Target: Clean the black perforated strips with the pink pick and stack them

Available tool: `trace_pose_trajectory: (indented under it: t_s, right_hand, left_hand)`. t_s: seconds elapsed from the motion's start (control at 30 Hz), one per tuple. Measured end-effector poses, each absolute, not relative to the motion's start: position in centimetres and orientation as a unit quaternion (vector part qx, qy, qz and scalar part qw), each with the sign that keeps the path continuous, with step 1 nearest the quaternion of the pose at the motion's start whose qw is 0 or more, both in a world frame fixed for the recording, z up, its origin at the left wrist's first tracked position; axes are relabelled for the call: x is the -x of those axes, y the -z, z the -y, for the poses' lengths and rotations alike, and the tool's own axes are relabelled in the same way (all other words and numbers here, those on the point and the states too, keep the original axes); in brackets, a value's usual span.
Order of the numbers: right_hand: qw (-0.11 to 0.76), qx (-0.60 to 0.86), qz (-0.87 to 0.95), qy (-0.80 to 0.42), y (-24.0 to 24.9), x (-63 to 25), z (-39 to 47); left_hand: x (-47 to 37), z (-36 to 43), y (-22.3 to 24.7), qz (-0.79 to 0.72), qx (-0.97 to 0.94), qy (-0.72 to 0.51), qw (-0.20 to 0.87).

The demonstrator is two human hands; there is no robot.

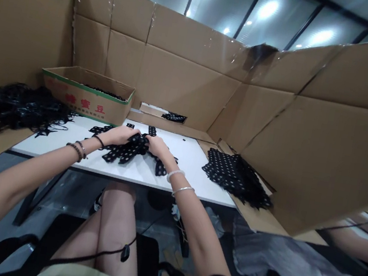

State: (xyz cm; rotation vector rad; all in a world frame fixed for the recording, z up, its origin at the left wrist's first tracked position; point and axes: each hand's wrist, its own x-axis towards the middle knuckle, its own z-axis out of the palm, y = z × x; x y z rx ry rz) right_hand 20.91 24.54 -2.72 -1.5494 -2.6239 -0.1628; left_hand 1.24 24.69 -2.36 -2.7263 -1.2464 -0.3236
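Note:
My left hand [124,135] and my right hand [157,146] meet over the middle of the white table [187,157]. Each pinches a bunched black sheet with pale dots [139,141]; whether the dots are print or holes, I cannot tell. More black dotted pieces [123,153] lie loosely beneath and around both hands. A flat heap of the same dotted pieces [234,174] rests off to the right. Left of my arm is a tangled pile of black looped strips [19,108].
An open carton with red lettering [85,105] stands at the back left, black material inside. Tall cardboard walls [191,54] enclose the table. A slot in the back wall shows another dotted piece [173,117]. At the far right, beyond the cardboard, is another person's arm [360,243].

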Motion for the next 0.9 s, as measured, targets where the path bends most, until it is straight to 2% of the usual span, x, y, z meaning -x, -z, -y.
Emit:
trace_pose_trajectory:
  t_s: [0.2, 0.33, 0.43, 0.57, 0.73, 0.8, 0.9]
  right_hand:
    - [0.080, 0.517, 0.849, 0.080, -1.6, -21.6, -27.5]
    - [0.112, 0.527, 0.837, 0.097, -3.4, -22.2, -28.1]
    - [0.134, 0.549, 0.817, 0.115, -4.6, -22.9, -28.1]
    - [0.185, 0.593, 0.770, 0.148, -6.8, -24.6, -27.9]
    - [0.311, 0.634, 0.684, 0.182, -10.8, -27.0, -27.5]
    - [0.362, 0.637, 0.654, 0.188, -12.6, -28.0, -27.9]
    - [0.398, 0.629, 0.643, 0.184, -15.0, -29.6, -29.4]
  left_hand:
    - [-1.0, -27.5, -3.0, 0.418, 0.890, 0.180, 0.017]
    - [-1.0, -27.2, -3.3, 0.382, 0.899, 0.214, -0.029]
    - [-0.9, -26.7, -2.4, 0.365, 0.902, 0.231, -0.017]
    - [-0.5, -26.8, -2.0, 0.448, 0.846, 0.287, 0.018]
    - [0.3, -27.6, -3.6, 0.578, 0.734, 0.357, 0.015]
    - [0.5, -28.0, -4.3, 0.612, 0.684, 0.395, -0.041]
    - [0.7, -28.6, -5.5, 0.605, 0.608, 0.462, -0.226]
